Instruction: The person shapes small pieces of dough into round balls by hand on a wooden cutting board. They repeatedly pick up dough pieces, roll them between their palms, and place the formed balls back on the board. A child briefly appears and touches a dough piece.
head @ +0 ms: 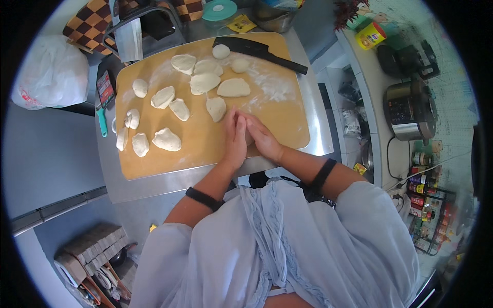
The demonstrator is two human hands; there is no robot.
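Note:
My left hand (235,140) and my right hand (264,136) are cupped together at the front edge of a floured wooden board (200,150). Between the palms shows a bit of dough (249,138), mostly hidden. Just beyond the fingertips lies a flattened dough piece (216,109), with a wider oval piece (233,88) behind it. Several other dough pieces are spread over the left half, among them a lumpy one (166,139). Two round dough balls (221,51) (240,65) sit near the back, beside a black cleaver (265,52).
The board rests on a metal table (154,188). At its left are a phone (105,88) and a teal-handled tool (102,122). A knife rack (144,32), a teal-lidded container (219,9) and a metal pot (273,19) stand behind. A multicooker (410,109) occupies the right counter.

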